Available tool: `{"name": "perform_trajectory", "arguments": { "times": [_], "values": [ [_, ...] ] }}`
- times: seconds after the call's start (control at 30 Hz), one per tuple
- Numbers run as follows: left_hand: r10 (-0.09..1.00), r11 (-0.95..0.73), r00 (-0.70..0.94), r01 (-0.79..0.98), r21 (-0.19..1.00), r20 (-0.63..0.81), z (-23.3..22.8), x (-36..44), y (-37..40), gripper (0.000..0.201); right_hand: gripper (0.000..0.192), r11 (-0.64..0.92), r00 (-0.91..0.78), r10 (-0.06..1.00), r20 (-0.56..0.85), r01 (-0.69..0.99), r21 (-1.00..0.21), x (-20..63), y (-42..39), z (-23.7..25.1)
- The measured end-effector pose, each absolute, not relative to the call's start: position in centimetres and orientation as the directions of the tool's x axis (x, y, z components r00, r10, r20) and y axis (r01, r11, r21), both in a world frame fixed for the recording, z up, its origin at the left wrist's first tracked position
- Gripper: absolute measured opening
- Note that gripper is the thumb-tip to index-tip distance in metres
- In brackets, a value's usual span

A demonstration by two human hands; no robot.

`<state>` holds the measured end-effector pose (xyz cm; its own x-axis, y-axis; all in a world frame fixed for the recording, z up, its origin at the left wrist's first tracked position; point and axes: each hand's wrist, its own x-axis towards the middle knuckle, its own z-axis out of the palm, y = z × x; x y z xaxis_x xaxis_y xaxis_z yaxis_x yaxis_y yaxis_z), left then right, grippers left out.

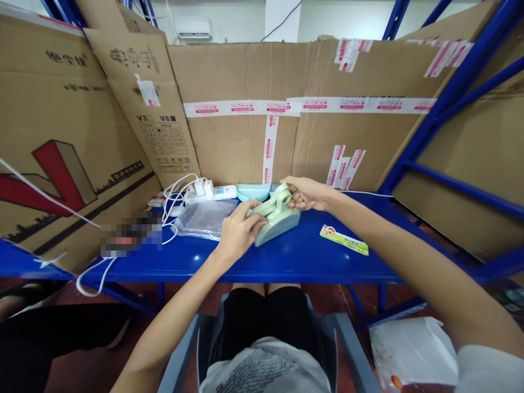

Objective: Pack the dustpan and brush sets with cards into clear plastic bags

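Note:
Over the blue table, both my hands are at a pale green plastic device [279, 222] with a curved, wedge-shaped body and an arm that ends in a round, holed part. I cannot tell its exact kind. My left hand [239, 229] grips its left end between thumb and fingers. At the upper right, my right hand [305, 195] has its fingers closed around the holed part, with the fingertips bent against it. Just behind the device stands a stack of light blue-green half-round pieces [252, 192], partly hidden by the device and my left hand.
Clear plastic bags [204, 218] lie left of my hands, beside a white power strip [224, 192] with plugs and cables. A yellow-green printed packet [344, 240] lies to the right. Cardboard walls [241, 76] and blue frame bars [434, 114] enclose the blue table [303, 267]. Another person's legs [61, 327] show at lower left.

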<state>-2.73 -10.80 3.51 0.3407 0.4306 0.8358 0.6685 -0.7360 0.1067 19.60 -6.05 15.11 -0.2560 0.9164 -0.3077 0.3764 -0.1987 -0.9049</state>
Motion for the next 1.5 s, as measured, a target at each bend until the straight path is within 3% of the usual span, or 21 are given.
{"name": "perform_trajectory", "arguments": {
  "times": [0.13, 0.27, 0.37, 0.47, 0.67, 1.03, 1.33, 1.4, 1.5],
  "values": [
    [0.439, -0.793, 0.28, 0.568, 0.221, 0.854, 2.9, -2.9, -9.5, 0.018, 0.075, 0.078, -0.261, 0.964, -0.047, 0.45, -0.89, 20.5, -4.4, 14.1],
    [0.538, -0.769, 0.139, 0.484, 0.417, 0.832, 2.2, -3.4, -8.6, 0.017, 0.082, 0.495, -0.408, 0.866, 0.29, 0.611, -0.618, 23.4, -3.1, 14.3],
    [0.631, -0.712, 0.048, 0.431, 0.554, 0.774, 1.8, -3.8, -8.2, 0.014, 0.069, 0.669, -0.664, 0.715, 0.217, 0.562, -0.486, 25.6, -2.8, 14.4],
    [0.694, -0.676, 0.028, 0.37, 0.637, 0.72, 1.6, -4.1, -7.9, 0.013, 0.056, 0.702, -0.759, 0.643, 0.099, 0.534, -0.471, 26.2, -2.3, 13.6],
    [0.759, -0.639, 0.078, 0.281, 0.716, 0.646, 1.9, -5.2, -7.1, 0.011, 0.047, 0.7, -0.784, 0.617, 0.068, 0.508, -0.502, 24.5, -0.1, 11.9],
    [0.812, -0.565, -0.018, 0.232, 0.792, 0.584, 4.1, -5.8, -6.0, 0.013, 0.025, 0.82, -0.755, 0.562, 0.339, 0.453, -0.35, 23.7, 0.9, 11.9],
    [0.794, -0.6, -0.007, 0.151, 0.786, 0.608, 6.1, -5.9, -4.9, 0.023, 0.025, 0.801, -0.66, 0.597, 0.457, 0.462, -0.38, 23.5, 0.1, 13.0],
    [0.735, -0.67, 0.009, 0.167, 0.724, 0.678, 5.0, -5.6, -5.1, 0.047, 0.024, 0.787, -0.605, 0.616, 0.504, 0.469, -0.4, 23.3, -0.2, 13.4],
    [0.672, -0.728, 0.066, 0.242, 0.642, 0.737, 2.1, -4.9, -5.5, 0.12, 0.025, 0.762, -0.513, 0.647, 0.564, 0.469, -0.447, 23.3, -1.2, 15.1]
  ]
}}
